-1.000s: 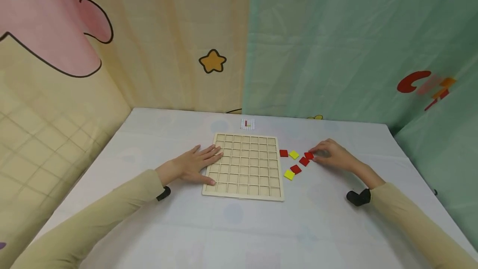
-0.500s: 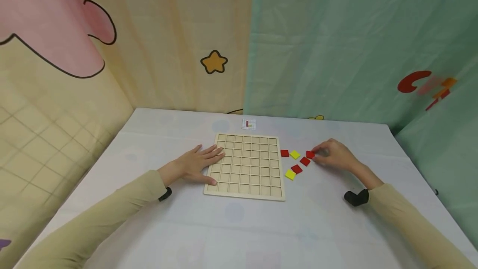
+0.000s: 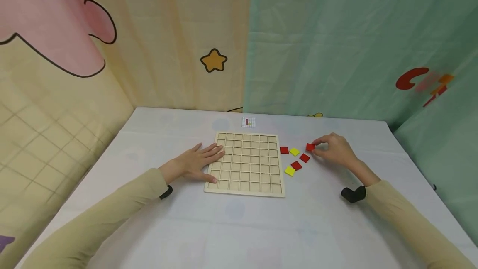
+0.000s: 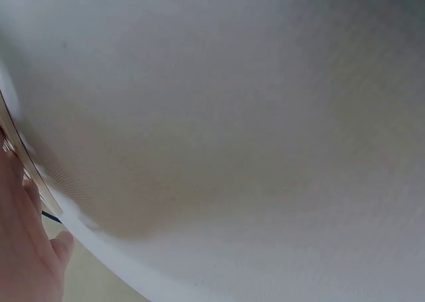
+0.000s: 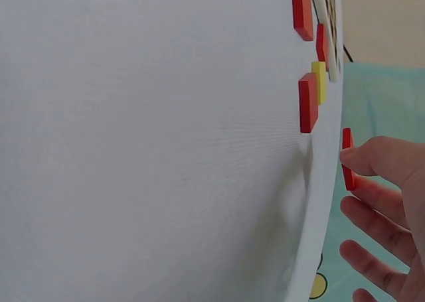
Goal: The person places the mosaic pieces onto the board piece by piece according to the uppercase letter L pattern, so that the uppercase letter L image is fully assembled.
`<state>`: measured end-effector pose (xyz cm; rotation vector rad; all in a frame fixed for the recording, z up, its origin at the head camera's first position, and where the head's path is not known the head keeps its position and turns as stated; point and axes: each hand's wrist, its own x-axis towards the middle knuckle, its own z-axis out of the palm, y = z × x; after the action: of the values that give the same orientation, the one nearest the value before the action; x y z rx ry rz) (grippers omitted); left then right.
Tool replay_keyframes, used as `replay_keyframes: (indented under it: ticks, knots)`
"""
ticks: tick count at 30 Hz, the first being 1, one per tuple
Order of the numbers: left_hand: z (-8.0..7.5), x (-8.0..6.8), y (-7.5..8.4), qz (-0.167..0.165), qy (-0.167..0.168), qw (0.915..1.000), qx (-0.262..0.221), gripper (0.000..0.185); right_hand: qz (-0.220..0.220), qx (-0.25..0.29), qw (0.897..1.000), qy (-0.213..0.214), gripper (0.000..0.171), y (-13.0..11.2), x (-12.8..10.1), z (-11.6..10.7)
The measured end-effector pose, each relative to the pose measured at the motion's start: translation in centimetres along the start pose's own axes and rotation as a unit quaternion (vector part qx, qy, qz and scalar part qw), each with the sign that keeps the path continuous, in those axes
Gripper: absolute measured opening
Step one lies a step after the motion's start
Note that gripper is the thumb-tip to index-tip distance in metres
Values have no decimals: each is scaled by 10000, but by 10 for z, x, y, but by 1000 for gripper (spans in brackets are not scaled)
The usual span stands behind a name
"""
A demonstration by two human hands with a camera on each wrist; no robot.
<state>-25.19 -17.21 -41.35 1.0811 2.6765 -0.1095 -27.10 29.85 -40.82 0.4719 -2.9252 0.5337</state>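
A wooden grid board (image 3: pixel 246 163) with empty square cells lies flat on the white table (image 3: pixel 239 227). My left hand (image 3: pixel 198 162) rests flat with straight fingers on the board's left edge, also seen as the left hand (image 4: pixel 23 249). My right hand (image 3: pixel 332 148) pinches a red square tile (image 3: pixel 310 147) lifted just off the table; the right wrist view shows the red tile (image 5: pixel 346 159) between thumb and fingers. Loose tiles lie right of the board: red tiles (image 3: pixel 284 150), (image 3: pixel 304 157), (image 3: pixel 296 165) and yellow tiles (image 3: pixel 294 151), (image 3: pixel 289 171).
A small pattern card (image 3: pixel 248 122) lies beyond the board near the table's far edge. Cartoon-printed cloth walls (image 3: pixel 149 45) enclose the table at the back and on both sides.
My right hand closed on the red tile farthest right and raised it slightly off the table. The left hand stayed on the board.
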Motion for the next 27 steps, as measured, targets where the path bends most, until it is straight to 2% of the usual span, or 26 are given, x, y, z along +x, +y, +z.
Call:
replay_keyframes:
  ticks: [9, 18, 27]
  knots:
    - [-1, -1, -2, 36, 35, 9999, -125, 95, -152, -185, 9997, 69, 29, -24, 18, -7]
    - [-1, -3, 0, 191, 99, 9994, -259, 91, -417, -55, 9991, 88, 29, -51, 33, 4]
    - [-3, -4, 2, 153, -32, 9993, -352, 89, -504, 156, 9986, -22, 29, -86, 50, 19]
